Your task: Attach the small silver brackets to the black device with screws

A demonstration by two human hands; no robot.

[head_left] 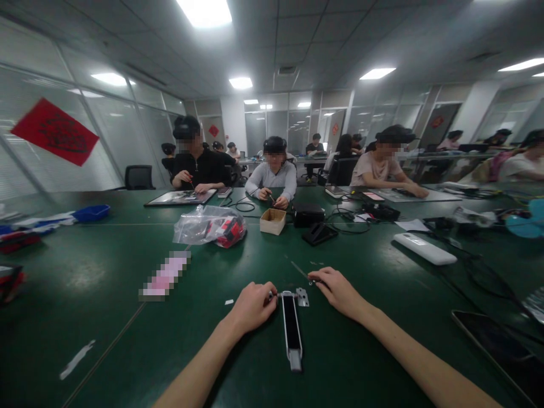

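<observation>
A long, narrow frame with a black middle and a pale grey block at its near end lies on the green table in front of me. At its far end sits a small metal bracket with holes. My left hand is at the frame's far left corner, thumb and fingertips pinched around something small that I cannot make out. To the right of the bracket, my right hand rests its bent, closed fingertips on tiny shiny parts on the table. What its fingertips grip is too small to name.
Ahead lie a clear plastic bag with a red and black item, a small open box and a black case. A white device and dark cables are on the right. A phone-like slab lies near right. People work opposite.
</observation>
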